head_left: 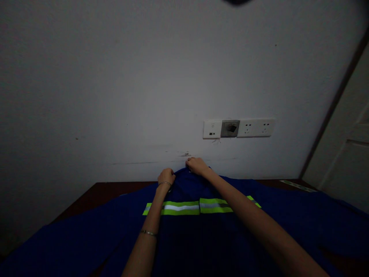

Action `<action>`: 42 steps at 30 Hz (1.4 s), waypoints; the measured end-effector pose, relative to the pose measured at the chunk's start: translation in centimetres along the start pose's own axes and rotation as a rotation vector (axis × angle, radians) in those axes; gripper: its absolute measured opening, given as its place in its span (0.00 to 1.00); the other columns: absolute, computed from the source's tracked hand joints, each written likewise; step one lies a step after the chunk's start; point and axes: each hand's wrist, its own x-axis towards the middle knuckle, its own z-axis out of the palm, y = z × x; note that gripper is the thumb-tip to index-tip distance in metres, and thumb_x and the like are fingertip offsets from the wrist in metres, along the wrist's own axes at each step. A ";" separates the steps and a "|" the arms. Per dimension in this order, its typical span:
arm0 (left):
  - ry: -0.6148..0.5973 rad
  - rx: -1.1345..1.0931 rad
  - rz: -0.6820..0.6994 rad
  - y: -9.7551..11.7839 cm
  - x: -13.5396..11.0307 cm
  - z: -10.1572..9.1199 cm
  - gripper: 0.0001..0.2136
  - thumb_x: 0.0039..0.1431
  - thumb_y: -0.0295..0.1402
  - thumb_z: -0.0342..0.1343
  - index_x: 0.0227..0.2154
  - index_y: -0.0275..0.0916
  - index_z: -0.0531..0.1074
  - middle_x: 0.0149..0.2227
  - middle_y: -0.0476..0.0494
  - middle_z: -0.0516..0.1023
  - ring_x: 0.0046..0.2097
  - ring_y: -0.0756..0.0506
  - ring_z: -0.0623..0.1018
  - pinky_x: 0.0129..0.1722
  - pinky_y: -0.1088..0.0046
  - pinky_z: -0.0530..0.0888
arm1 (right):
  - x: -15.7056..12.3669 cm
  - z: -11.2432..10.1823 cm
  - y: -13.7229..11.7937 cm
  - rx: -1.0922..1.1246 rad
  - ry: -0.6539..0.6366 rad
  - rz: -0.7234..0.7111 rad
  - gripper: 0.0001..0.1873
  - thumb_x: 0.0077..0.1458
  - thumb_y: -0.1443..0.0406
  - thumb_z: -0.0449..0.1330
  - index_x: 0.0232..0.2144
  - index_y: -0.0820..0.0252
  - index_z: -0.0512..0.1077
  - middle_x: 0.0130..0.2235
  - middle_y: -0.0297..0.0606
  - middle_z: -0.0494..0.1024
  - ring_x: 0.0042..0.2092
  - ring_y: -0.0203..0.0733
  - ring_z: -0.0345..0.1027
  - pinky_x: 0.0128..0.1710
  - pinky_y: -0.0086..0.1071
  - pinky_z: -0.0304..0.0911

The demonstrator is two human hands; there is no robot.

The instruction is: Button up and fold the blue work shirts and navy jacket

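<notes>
A dark blue work jacket [86,234] with a yellow-green and silver reflective band [184,207] lies spread over a dark wooden table [95,194]. Both my arms reach forward to its collar at the far edge, next to the wall. My left hand [166,177], with a thin bracelet at the wrist, is closed on the collar's left side. My right hand [196,165] is closed on the collar's top, a little higher and to the right. The fingertips of both hands are tucked into the cloth.
A white wall stands right behind the table, with a row of sockets and a switch plate [238,128] above my hands. A pale door [348,154] with a dark frame is at the right. The room is dim.
</notes>
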 end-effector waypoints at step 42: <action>-0.173 -0.245 0.399 7.7 -3.8 5.3 0.10 0.50 0.36 0.53 0.27 0.36 0.77 0.29 0.41 0.77 0.31 0.48 0.74 0.31 0.76 0.65 | -10.3 -0.3 4.1 0.026 0.010 0.531 0.23 0.59 0.59 0.42 0.36 0.68 0.72 0.39 0.53 0.75 0.42 0.46 0.68 0.41 0.31 0.58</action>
